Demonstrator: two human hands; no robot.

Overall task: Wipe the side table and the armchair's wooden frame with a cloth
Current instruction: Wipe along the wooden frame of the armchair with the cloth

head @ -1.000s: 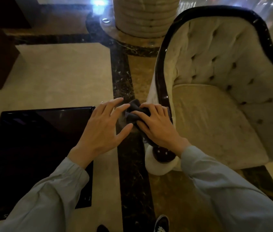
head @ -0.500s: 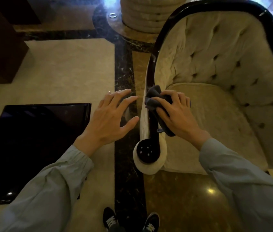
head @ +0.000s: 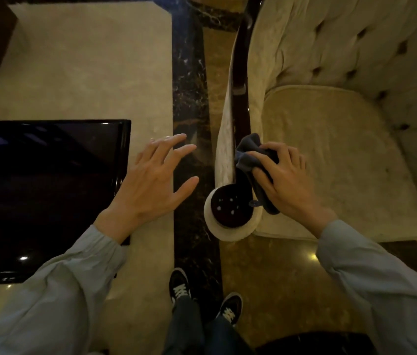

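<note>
Cloth sits bunched under your right hand, fingers clamped on it, pressed vs the dark wooden frame of the armchair. That frame rail runs lengthwise away from you, its round scroll end nearest you, just left of your right wrist. Your left hand is empty, fingers spread, hovering btw the rail and the glossy black side table, whose corner lies under your left wrist.

I see a dim, warm-toned view with soft focus; small ceiling-light glints dot the glossy bench and floor, and wide-angle bending warps the edges.
</note>
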